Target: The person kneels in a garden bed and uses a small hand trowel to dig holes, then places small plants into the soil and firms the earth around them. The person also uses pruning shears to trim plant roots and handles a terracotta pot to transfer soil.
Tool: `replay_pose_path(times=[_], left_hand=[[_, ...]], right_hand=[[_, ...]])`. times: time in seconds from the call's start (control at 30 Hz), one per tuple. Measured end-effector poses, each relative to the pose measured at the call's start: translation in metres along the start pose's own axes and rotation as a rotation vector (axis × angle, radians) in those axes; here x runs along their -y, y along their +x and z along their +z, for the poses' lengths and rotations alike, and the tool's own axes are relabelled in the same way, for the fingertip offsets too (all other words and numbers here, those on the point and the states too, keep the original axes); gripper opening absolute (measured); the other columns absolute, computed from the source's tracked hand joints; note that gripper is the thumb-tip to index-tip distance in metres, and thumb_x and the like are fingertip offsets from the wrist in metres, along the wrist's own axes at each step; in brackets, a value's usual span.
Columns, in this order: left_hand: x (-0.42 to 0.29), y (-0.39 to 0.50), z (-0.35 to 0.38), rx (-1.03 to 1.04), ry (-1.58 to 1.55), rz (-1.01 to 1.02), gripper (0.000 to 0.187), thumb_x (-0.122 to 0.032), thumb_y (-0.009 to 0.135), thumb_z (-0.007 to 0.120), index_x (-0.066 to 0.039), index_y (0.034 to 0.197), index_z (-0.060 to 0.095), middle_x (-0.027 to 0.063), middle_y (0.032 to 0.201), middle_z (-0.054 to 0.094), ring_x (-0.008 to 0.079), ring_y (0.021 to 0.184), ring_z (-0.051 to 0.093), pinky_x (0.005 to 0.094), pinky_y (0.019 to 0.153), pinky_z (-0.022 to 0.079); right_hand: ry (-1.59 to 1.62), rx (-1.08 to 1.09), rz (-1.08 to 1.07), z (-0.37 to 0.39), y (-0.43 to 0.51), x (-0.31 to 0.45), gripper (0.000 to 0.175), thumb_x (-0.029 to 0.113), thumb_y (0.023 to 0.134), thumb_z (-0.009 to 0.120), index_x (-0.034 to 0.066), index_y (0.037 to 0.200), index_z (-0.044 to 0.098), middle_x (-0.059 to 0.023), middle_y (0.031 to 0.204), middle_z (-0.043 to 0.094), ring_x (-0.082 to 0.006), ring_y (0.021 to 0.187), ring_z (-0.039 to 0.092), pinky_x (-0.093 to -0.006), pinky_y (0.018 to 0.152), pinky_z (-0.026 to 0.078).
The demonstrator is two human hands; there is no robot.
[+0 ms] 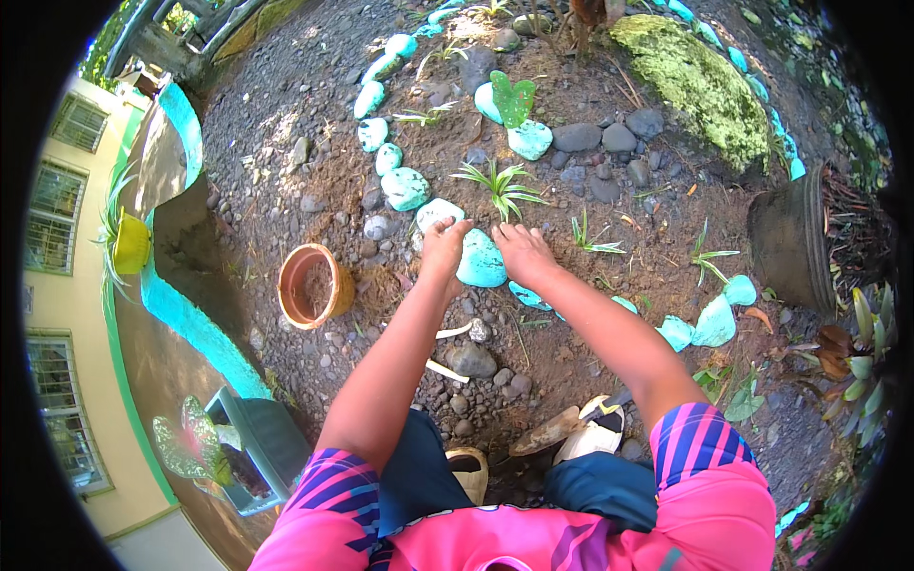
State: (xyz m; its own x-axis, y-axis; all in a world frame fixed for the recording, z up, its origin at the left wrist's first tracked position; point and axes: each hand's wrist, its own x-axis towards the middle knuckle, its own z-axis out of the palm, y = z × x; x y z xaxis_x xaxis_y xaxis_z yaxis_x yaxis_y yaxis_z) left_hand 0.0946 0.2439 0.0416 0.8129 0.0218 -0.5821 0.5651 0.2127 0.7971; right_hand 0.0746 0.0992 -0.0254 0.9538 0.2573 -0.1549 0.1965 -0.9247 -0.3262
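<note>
My left hand [444, 251] is lowered between two turquoise-painted stones, its thumb and fingertips near the upper stone [438, 213]. On the right of the lower painted stone [482, 258], my right hand [527, 251] rests its bent fingertips at the soil. Whether either hand grips something small is hidden by the fingers. A small spider plant [503, 187] with striped leaves grows in the soil just beyond both hands. Another young striped plant [593, 239] stands to the right of my right hand.
An orange plastic pot [314, 287] with soil inside stands left. A garden trowel [548, 431] lies by my right shoe [593, 432]. Gray stones [473, 360] lie before my feet. A large dark pot [789, 243] and mossy rock [692, 86] are right; a planter [257, 450] stands lower left.
</note>
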Motion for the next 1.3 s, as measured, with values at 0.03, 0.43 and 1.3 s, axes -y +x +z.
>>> replay_pose_path(times=[0.03,0.43,1.3], left_hand=[[-0.006,-0.004,-0.002,-0.017,0.065,0.027,0.051,-0.022,0.077,0.065,-0.001,0.119,0.045,0.0122,0.11,0.054,0.0208,0.11,0.045,0.0403,0.095,0.031],[-0.053,0.002,-0.031,-0.14,0.205,0.165,0.054,-0.022,0.075,0.07,0.0,0.117,0.044,0.0104,0.106,0.055,0.0188,0.1,0.048,0.0357,0.092,0.035],[-0.064,0.016,-0.057,-0.273,0.299,0.691,0.044,-0.025,0.073,0.072,0.0,0.106,0.057,0.0143,0.099,0.058,0.0208,0.087,0.056,0.0319,0.08,0.044]], right_hand=[[-0.021,0.044,-0.021,0.002,0.002,0.0,0.039,0.013,0.087,0.047,0.0035,0.124,0.047,-0.009,0.114,0.053,-0.0242,0.108,0.047,-0.0391,0.092,0.034],[-0.022,-0.281,-0.197,-0.016,-0.022,-0.004,0.049,0.009,0.08,0.049,0.0119,0.129,0.045,-0.0048,0.109,0.054,-0.0221,0.099,0.047,-0.0396,0.082,0.037],[0.257,-0.041,0.061,-0.017,-0.08,0.052,0.033,0.034,0.092,0.044,0.004,0.088,0.056,-0.0166,0.077,0.059,-0.033,0.078,0.056,-0.0476,0.07,0.036]])
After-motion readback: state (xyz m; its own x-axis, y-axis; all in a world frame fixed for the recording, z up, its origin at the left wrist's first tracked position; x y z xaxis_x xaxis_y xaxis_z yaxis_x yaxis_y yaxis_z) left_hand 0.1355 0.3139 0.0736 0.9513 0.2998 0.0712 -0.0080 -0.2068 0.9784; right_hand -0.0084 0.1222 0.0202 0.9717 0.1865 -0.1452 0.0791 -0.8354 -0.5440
